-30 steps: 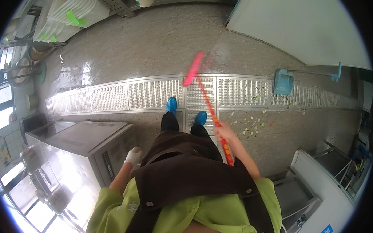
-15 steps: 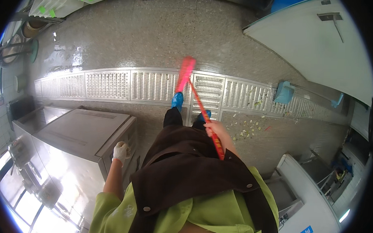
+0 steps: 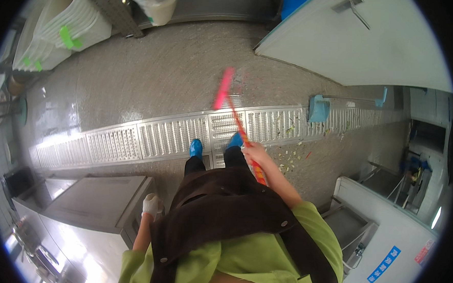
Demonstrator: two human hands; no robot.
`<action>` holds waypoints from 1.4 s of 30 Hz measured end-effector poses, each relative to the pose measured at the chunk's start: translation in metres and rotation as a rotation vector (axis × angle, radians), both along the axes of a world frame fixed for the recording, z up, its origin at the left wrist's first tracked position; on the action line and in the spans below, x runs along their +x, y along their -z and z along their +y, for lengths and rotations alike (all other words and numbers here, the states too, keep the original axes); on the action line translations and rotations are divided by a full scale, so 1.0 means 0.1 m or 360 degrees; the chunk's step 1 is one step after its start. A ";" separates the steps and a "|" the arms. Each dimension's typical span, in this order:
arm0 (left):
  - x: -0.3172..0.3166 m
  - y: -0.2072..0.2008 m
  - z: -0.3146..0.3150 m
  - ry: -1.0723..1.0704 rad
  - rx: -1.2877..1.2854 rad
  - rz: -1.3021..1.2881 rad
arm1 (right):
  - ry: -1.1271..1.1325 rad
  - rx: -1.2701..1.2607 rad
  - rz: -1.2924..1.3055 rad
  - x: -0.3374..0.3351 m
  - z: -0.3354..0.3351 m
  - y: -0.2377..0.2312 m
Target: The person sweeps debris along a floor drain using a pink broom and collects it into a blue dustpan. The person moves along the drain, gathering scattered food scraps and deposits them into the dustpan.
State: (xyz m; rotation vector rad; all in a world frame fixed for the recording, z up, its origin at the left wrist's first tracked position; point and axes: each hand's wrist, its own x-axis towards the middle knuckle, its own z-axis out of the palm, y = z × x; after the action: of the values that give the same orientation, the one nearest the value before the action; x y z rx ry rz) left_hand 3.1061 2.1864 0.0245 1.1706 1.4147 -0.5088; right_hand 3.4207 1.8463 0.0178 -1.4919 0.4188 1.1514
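Two hands: right hand centre of the frame, left hand lower left of centre, in a white glove.
Right grip: narrow, fingers wrapped round the red-and-yellow broom handle; bare skin.
Left grip: fingers look curled, contents cannot tell; hand sits next to the right side of the stainless-steel cabinet, contact cannot tell.
Pink broom head: just above frame centre, slanted, motion-blurred, over the wet grey-brown floor; contact with floor cannot tell. Handle runs from it down-right to the right hand.
Drain grating: metal, perforated strip across mid-frame, bending with the lens, below the broom head.
Shoe covers: two, blue; left one on the grating's lower part, right one close to the handle.
Scraps: pale and green bits, right of centre, scattered over grating and floor.
Dustpan: light blue, long-handled, right of centre at the grating, near the scraps.
Clothing: dark brown apron over lime-green shirt, bottom centre.
White bins: nested, green tape on them, upper left.
White door: metal handle, upper right.
White panel: lower right, blue label strip on it.
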 end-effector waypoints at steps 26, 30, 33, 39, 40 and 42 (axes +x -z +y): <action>4.35 -0.29 -1.96 0.1701 0.0162 -0.0199 | 0.1070 -0.0633 0.0213 -0.29 -3.73 -0.43; 5.04 -0.24 -2.43 0.2037 0.0182 -0.0219 | 0.1807 -0.0421 0.0274 -1.15 -3.17 -0.77; 5.48 -0.19 -2.85 0.2359 0.0209 -0.0142 | 0.2193 -0.0441 0.0503 -1.57 -2.58 -0.77; 6.32 -0.03 -3.83 0.3088 -0.0020 -0.0301 | 0.3877 0.0467 0.0937 -1.78 -1.54 -0.71; 6.49 -0.03 -4.02 0.3253 -0.0058 -0.0373 | 0.3978 0.0799 0.0885 -1.73 -1.38 -0.70; 6.83 -0.10 -4.36 0.3459 -0.0133 -0.0474 | 0.4226 0.1043 0.0663 -1.59 -1.07 -0.58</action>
State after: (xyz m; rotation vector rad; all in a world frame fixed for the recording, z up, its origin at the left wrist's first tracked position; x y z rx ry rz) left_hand 3.7894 1.7500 0.0347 2.1913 -0.6926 -1.6260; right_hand 3.2612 1.7392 0.0762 0.5697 1.3474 -0.6925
